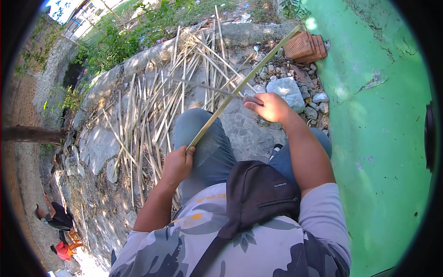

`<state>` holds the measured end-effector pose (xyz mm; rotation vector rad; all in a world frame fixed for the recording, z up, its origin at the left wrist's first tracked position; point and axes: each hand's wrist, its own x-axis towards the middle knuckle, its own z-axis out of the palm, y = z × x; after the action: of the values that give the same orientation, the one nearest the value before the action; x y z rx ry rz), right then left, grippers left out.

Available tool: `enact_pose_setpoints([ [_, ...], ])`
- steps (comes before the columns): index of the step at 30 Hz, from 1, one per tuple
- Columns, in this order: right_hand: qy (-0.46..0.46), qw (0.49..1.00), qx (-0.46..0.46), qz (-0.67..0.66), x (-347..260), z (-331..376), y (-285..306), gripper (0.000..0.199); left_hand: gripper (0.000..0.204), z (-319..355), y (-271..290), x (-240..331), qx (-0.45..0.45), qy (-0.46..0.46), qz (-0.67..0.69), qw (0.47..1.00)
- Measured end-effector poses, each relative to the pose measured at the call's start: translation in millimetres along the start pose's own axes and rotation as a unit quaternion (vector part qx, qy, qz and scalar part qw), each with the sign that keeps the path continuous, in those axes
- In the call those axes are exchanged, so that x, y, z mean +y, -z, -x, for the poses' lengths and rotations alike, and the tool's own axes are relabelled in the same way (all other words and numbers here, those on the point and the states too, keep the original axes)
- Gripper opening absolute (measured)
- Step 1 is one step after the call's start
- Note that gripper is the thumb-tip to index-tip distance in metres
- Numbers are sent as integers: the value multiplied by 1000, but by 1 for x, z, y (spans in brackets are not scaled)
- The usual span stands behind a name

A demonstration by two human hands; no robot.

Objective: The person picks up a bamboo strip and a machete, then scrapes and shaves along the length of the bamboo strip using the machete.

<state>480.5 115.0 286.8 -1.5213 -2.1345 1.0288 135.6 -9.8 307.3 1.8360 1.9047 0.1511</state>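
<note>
A long pale green-yellow bamboo strip (pixel 215 115) slants from lower left to upper right across my knees. My left hand (pixel 177 164) is closed round its lower end, near my left knee. My right hand (pixel 268 106) grips the handle of a long knife (pixel 203 85), whose thin grey blade points left and crosses the strip. The blade appears to meet the strip just left of my right fist; whether it cuts in cannot be made out. Many split bamboo strips (pixel 138 134) lie in a loose pile on the ground ahead and to the left.
A green wall (pixel 374 138) runs along my right. Stacked clay tiles (pixel 304 47), a pale stone block (pixel 286 94) and rubble (pixel 318 98) lie beside it. A low stone edge (pixel 134 60) borders plants ahead. Two people (pixel 56 216) are far off at the lower left.
</note>
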Motion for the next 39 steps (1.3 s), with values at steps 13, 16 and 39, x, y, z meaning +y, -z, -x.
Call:
enact_pose_setpoints([
  [13,33,986,14,166,-32,18,-21,58,44,-9,7,-4,-46,-4,0,999],
  [16,28,991,18,126,-22,13,-11,58,44,-5,7,-4,-33,-7,7,999],
  [39,-74,990,111,-48,40,-11,-14,58,48,-11,0,-10,-27,-10,36,999],
])
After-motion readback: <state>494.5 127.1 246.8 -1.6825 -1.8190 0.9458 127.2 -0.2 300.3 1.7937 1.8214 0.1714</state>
